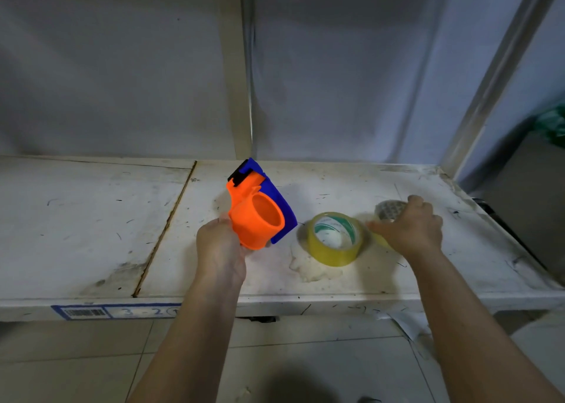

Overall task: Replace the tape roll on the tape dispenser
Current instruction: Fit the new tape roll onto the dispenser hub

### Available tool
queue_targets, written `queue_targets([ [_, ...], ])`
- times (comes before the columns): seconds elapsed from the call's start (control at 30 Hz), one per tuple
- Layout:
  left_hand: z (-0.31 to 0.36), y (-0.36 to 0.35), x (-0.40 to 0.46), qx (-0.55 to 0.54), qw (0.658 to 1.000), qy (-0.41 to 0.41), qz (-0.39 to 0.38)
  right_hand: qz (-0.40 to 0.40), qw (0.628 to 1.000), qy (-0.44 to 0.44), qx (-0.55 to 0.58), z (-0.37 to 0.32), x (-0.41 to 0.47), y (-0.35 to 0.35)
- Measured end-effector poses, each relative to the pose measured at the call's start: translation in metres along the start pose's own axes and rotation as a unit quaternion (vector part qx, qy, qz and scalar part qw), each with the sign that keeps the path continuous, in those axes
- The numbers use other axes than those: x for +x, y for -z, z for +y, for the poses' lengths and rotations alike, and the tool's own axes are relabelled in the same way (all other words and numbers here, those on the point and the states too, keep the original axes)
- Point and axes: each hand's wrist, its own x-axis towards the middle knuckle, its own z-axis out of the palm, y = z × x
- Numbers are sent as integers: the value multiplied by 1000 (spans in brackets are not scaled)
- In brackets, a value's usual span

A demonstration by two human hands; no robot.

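My left hand (220, 249) holds an orange and blue tape dispenser (258, 210) tilted above the shelf, its orange hub bare with no roll on it. A full yellow tape roll (335, 238) lies flat on the white shelf board (91, 219) just right of the dispenser. Further right, my right hand (411, 226) rests over a second, thinner roll (389, 211) with a pale core; fingers curl around its near side, and most of that roll is hidden under the hand.
The shelf board has a seam (165, 231) left of the dispenser and a labelled front edge (116, 311). A metal upright (241, 66) stands behind, another upright (489, 96) at the right end. Tiled floor (305, 356) lies below.
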Motion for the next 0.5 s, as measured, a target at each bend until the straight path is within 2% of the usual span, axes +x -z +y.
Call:
queue_targets([
  [0.17,-5,-2,6,35,999,-29,5,-32,999,-2,-27,7,2,-11],
  [0.27,-8,-4,7,49,998,-41,2,-31,996,-8,-84,6,1,-10],
  [0.33,-9,-6,7,52,997,-49,-1,25,994,48,-96,-3,-2,-7],
  [0.4,-9,-7,6,58,996,-63,-6,60,986,143,-65,-18,-9,-6],
  [0.5,-11,-8,4,81,993,-83,-12,13,965,248,-86,-38,-22,-14],
])
